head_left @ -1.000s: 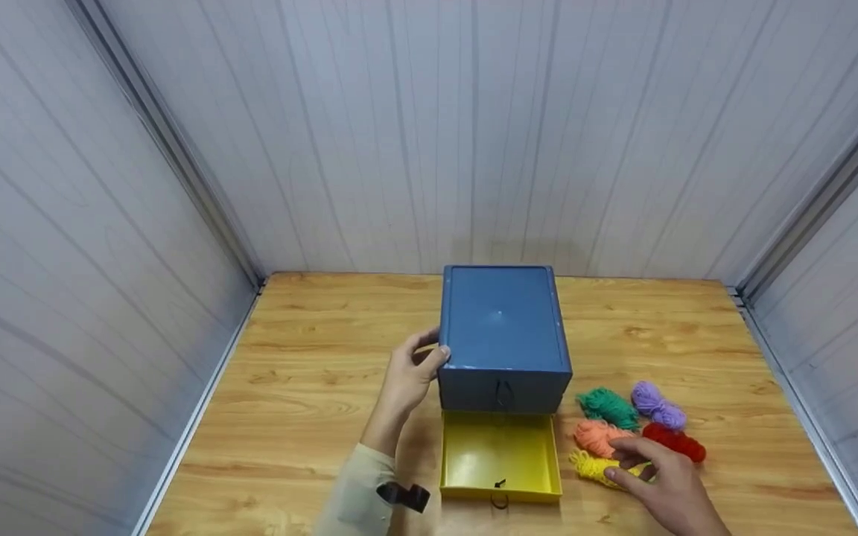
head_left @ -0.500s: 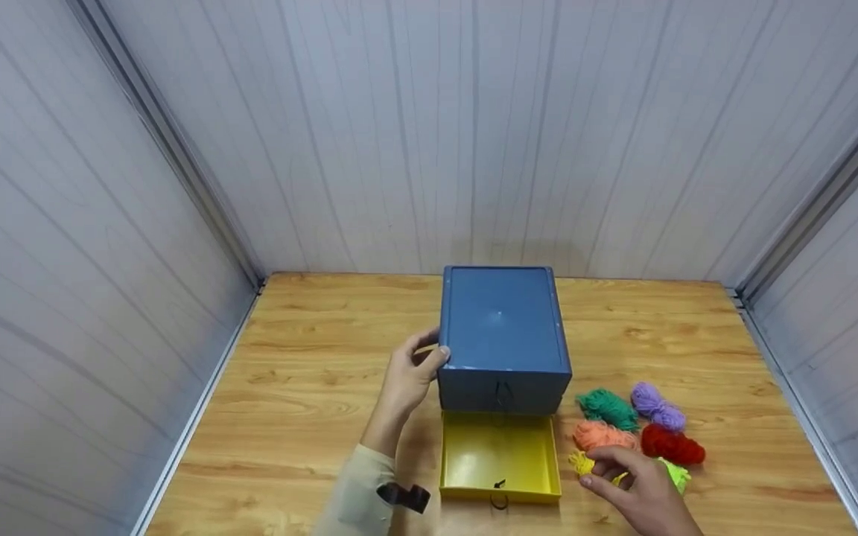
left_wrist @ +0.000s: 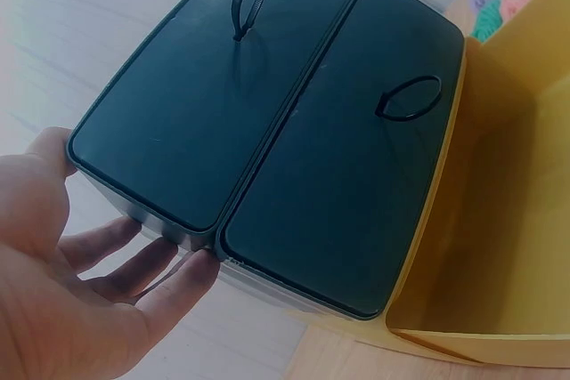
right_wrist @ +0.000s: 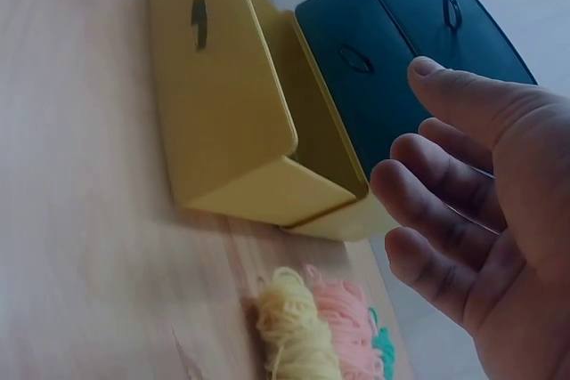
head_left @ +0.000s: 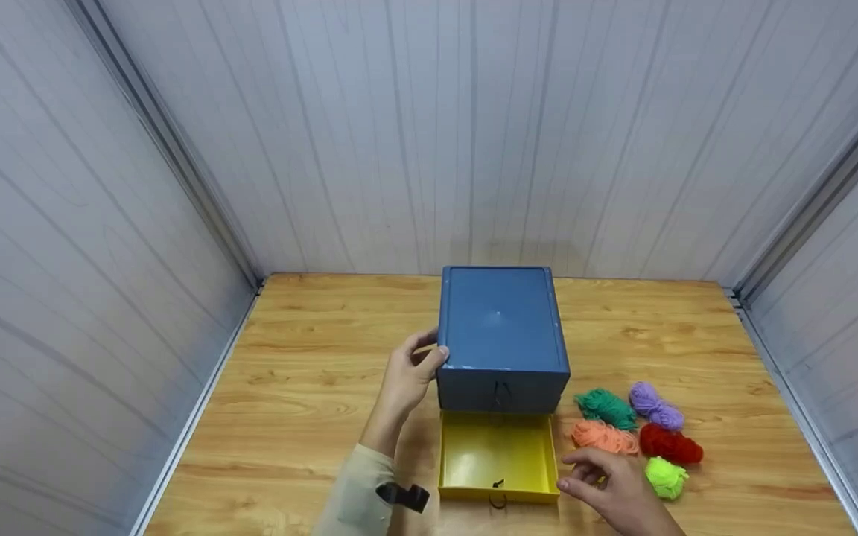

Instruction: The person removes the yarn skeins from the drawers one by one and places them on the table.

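Observation:
A blue drawer cabinet (head_left: 503, 320) stands on the table, its lowest drawer, a yellow one (head_left: 477, 450), pulled out with nothing in it. My left hand (head_left: 405, 376) grips the cabinet's left side near the front corner. Beside the drawer's right wall hovers my right hand (head_left: 615, 491), fingers loosely bent and nothing between them. It mostly covers the yellow yarn skein (right_wrist: 298, 331) in the head view; the right wrist view shows that skein lying on the table. Orange (head_left: 604, 437), green (head_left: 606, 409), purple (head_left: 656, 406), red (head_left: 671, 444) and lime (head_left: 666, 477) yarn lies close by.
Two dark upper drawers with black loop pulls (left_wrist: 250, 2) are closed. The yellow drawer has its own black pull (head_left: 498, 502). White panel walls (head_left: 429, 134) enclose the wooden table (head_left: 310, 372) at the back and both sides.
My right hand has moved left, off the lime yarn and over the yellow skein toward the drawer, uncovering the lime yarn. My left hand keeps its place on the cabinet.

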{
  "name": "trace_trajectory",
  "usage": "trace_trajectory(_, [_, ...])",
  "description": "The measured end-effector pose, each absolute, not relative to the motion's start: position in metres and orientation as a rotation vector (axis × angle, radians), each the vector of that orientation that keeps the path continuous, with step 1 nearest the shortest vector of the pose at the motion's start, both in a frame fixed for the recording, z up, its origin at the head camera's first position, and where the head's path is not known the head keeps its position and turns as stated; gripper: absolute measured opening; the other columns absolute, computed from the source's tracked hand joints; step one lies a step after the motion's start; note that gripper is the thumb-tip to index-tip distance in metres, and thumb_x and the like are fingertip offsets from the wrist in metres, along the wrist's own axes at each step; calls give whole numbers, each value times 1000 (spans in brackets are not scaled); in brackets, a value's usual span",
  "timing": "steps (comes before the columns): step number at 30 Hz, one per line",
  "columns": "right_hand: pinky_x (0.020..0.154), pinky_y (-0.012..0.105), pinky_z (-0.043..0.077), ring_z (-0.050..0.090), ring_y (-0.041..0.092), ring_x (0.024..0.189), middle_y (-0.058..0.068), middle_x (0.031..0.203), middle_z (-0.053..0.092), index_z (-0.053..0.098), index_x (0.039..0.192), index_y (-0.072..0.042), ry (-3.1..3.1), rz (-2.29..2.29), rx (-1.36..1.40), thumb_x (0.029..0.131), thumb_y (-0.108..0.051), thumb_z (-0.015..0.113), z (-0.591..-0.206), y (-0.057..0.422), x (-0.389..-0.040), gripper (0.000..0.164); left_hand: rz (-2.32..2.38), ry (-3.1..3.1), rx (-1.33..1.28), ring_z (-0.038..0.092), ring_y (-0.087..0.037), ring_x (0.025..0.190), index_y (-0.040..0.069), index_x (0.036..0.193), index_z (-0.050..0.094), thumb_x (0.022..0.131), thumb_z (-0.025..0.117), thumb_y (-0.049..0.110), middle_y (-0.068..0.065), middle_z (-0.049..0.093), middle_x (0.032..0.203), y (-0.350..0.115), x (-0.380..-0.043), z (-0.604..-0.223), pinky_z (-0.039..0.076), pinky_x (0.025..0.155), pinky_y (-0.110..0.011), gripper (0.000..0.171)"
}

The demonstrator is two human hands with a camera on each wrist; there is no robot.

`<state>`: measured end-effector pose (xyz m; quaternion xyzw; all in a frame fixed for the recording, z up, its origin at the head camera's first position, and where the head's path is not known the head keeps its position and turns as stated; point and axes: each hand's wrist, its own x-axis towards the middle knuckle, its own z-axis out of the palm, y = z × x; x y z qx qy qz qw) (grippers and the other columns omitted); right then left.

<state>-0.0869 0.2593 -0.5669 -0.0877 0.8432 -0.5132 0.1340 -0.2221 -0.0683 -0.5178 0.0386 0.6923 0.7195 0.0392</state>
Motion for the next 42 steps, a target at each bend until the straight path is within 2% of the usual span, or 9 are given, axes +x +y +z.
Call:
trace_trajectory(12, [66,24,55,66,7,75,-4,86,73,74,110,-9,2395,-1440,-363,94,-35,75,-572,239,-89,31,2196,2130,126,62,-32,122,-3,144,54,99,65,12,-23,57,141,-68,-223,-520,57,96,-38,49])
trace_trajectory(22, [62,25,56,69,10,69,-3,86,75,72,112,-3,2282,-1463,-420,95,-34,74,-583,231,-84,35,2194,2129,147,62,-33,123,-2,144,55,99,66,13,-23,57,141,-69,-221,-519,57,96,-38,48])
trace_trajectory(33, [69,23,57,70,10,78,0,93,76,73,114,-2,2135,-1420,-408,95,-32,74,-597,227,-82,35,2202,2120,133,63,-31,122,-3,143,55,99,66,11,-23,58,140,-68,-221,-518,58,94,-37,47])
trace_trajectory(42, [70,24,57,72,10,79,1,94,78,73,116,-2,2082,-1379,-434,97,-28,72,-607,219,-79,32,2207,2114,121,63,-32,122,-2,143,56,98,67,11,-22,58,141,-68,-222,-519,57,94,-36,48])
